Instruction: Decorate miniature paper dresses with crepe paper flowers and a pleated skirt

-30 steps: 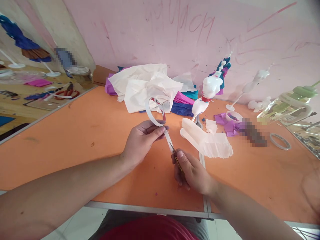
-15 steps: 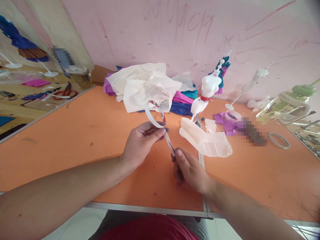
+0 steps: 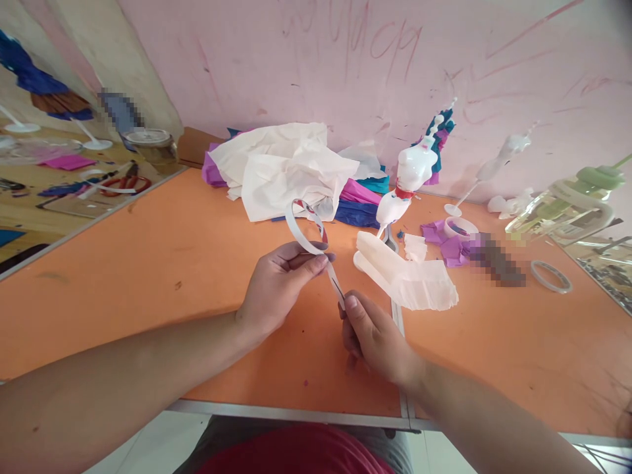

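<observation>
A nearly used-up roll of white tape (image 3: 302, 237), with red print inside its ring, is pinched between the thumb and fingers of my left hand (image 3: 276, 286). From it a short strip runs down toward my right hand (image 3: 375, 336), whose thumb presses on the strip's lower end against the curled fingers. A thin dark line shows along the strip just above the right thumb; I cannot make out what it is. Beyond the hands, folded cream crepe paper (image 3: 424, 283) lies by the base of a white mannequin figurine (image 3: 415, 168) with a red band at its waist.
Crumpled white paper (image 3: 296, 171) covers coloured sheets by the wall. On the right are purple scraps (image 3: 454, 251), a clear tape roll (image 3: 552, 277), a second figurine (image 3: 503, 158) and a green-lidded jug (image 3: 567, 204). Red-handled pliers (image 3: 128, 181) lie on the left table.
Both hands keep nearly the same pose on the tape. The whole view has shifted very slightly.
</observation>
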